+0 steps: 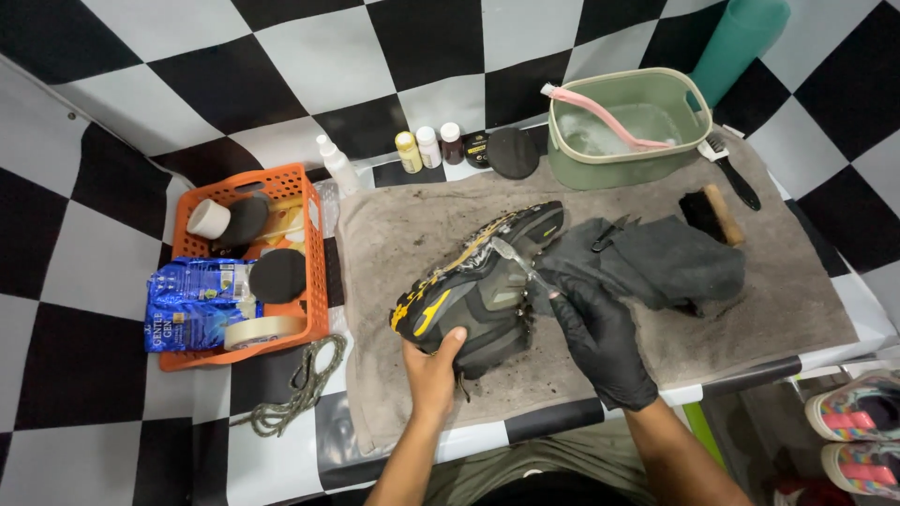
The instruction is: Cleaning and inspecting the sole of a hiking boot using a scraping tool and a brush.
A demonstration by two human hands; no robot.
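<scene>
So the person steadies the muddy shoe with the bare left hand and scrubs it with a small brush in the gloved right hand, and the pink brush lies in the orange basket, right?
Not quite. The pink brush lies across the green basin, not in the orange basket. The head view shows it. The rest holds: bare left hand steadies the muddy shoe, gloved right hand scrubs with a small brush.

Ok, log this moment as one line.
left hand: bare, holds shoe | right hand: gloved, brush on shoe | base: grey towel

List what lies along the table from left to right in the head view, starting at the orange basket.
Orange basket → coiled laces → bare left hand → muddy shoe → gloved right hand → dark cloth → wooden brush
</scene>
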